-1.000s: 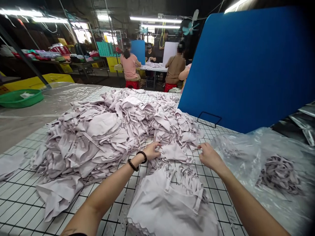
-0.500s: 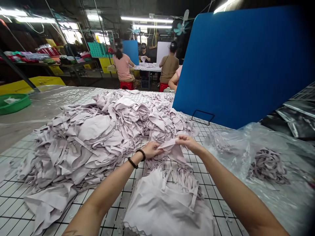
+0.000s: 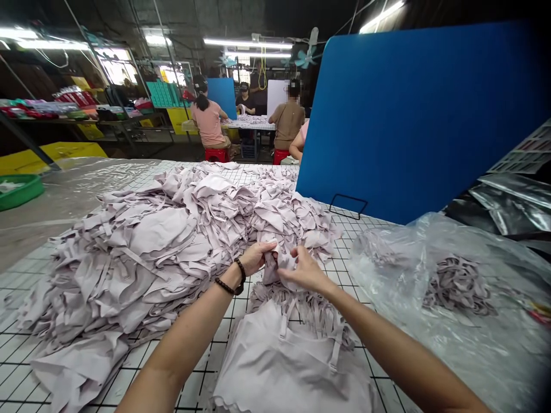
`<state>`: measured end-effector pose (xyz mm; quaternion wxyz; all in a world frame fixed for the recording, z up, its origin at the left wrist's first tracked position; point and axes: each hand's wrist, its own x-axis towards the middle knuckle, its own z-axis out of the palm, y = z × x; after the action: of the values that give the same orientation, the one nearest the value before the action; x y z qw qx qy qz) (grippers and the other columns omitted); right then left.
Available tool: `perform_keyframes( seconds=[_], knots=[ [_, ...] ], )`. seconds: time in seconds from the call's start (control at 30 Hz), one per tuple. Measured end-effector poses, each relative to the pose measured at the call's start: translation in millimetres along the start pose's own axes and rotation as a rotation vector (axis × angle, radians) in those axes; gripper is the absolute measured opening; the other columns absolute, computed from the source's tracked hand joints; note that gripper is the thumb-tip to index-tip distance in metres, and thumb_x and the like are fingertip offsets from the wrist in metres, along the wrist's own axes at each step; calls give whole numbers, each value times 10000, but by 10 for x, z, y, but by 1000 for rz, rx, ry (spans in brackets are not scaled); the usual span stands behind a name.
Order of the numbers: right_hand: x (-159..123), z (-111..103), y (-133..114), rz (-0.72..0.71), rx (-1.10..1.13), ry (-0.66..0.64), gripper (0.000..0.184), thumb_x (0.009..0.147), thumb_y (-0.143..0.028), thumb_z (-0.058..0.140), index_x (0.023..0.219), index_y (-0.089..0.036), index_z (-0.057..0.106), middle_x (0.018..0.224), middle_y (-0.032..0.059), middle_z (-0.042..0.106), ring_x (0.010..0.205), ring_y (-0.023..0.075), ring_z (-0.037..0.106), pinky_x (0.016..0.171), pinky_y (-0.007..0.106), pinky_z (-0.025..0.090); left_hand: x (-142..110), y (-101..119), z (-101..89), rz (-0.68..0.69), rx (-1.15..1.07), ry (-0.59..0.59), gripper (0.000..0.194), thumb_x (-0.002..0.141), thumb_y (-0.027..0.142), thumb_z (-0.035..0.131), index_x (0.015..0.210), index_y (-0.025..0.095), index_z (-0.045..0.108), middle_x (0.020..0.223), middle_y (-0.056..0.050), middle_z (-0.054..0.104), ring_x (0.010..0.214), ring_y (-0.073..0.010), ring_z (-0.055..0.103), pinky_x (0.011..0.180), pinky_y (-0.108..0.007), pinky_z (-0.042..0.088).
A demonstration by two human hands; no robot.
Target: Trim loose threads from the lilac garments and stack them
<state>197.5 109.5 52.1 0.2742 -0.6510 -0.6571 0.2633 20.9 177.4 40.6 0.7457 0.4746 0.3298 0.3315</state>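
Centrally, left hand (image 3: pixel 252 258) pinched pale cloth (image 3: pixel 271 273), right hand (image 3: pixel 309 273) open beside it; handling apparently called for steady support.

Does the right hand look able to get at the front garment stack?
Probably yes: the right hand is just beyond the garment stack, whose top looks uncovered, and the loose straps between look no barrier.

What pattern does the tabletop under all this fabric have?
Black grid lines on white, clearest in the head view.
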Motion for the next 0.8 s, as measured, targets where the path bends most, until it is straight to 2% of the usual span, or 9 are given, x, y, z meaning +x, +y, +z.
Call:
perform_keyframes(
  seconds=[0.1,0.17,0.23,0.33,0.43,0.5,0.6,0.73,0.8],
  knots=[
    [-52,222,-70,-23,-100,152,312,688,-403,609,896,-187,522,975,85,553,944,249,490,799,359,375,-16,35,28,-13,27,-13,346,769,451,605,692,116,569,636,-26,575,604,-110,557,617,-222,448],
    [29,205,-45,19,72,115,138,708,-306,552,775,-188,531,899,68,565,907,229,498,774,330,377,-40,74,13,-21,54,-29,342,744,450,638,711,116,569,640,-17,565,604,-109,552,612,-219,438],
    [152,63,19,90,329,-26,92,685,-274,530,696,-183,519,783,42,563,781,193,515,677,284,392,-70,107,-23,-27,136,-20,348,653,391,738,800,120,578,649,2,561,576,-101,529,579,-215,419],
    [318,-264,121,140,556,-196,99,656,-275,504,669,-177,500,645,4,532,605,140,496,549,235,382,-99,129,-69,83,499,112,650,496,293,837,1061,155,545,748,4,587,621,-121,533,590,-226,414],
    [411,-573,186,136,630,-300,113,620,-248,523,695,-164,533,614,-5,541,544,115,494,509,213,388,-83,140,-65,254,795,131,638,552,364,799,1118,204,551,880,-11,596,709,-143,553,663,-247,426],
    [439,-721,220,148,669,-380,175,599,-243,563,745,-147,576,627,7,569,537,118,513,500,215,402,-52,158,-53,225,749,-30,400,650,441,724,935,176,633,852,-21,605,710,-145,557,668,-245,429],
    [461,-831,277,161,712,-459,225,607,-298,580,765,-139,586,653,28,595,555,139,543,531,243,439,0,192,-55,53,499,-208,407,725,538,630,752,132,646,737,-43,619,683,-154,571,649,-244,443],
    [510,-785,338,119,541,-350,196,643,-318,526,719,-143,573,683,45,610,617,164,568,589,269,457,86,176,-62,-7,341,-142,564,784,648,470,824,112,637,776,-97,656,729,-192,610,695,-300,480],
    [527,-716,351,97,415,-245,150,639,-263,537,728,-146,569,718,45,613,663,162,562,611,259,442,143,131,-58,-27,307,-55,555,771,638,497,833,103,633,790,-111,660,765,-216,619,709,-320,488]
  ],
)
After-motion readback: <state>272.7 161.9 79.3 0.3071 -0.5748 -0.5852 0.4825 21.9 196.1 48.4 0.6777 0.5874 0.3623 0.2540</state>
